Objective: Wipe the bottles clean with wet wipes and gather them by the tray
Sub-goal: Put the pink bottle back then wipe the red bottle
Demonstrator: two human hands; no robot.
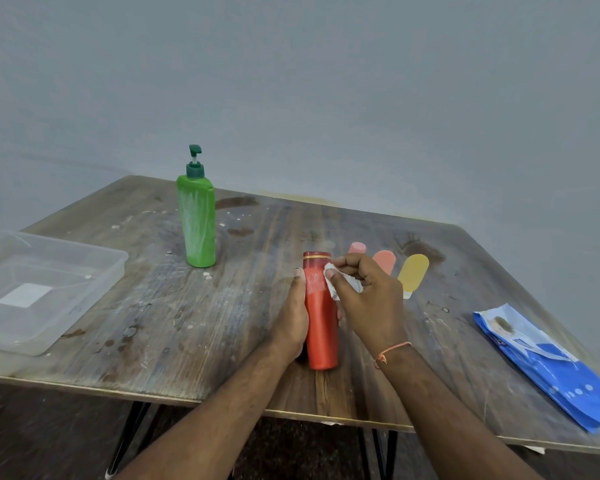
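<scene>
Head view: left hand (293, 317) grips red bottle (321, 327) at table centre, right hand (364, 292) pinches wet wipe (329, 277) on its smeared neck; green pump bottle (196, 223) at 11 o'clock looks unwiped, none gathered by tray (94, 289) at 9.

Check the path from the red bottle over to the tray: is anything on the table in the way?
Nothing visible blocks it. The red bottle, held by the left hand and wiped by the right hand, has bare tabletop between it and the tray. The green pump bottle stands farther back, off that line.
</scene>
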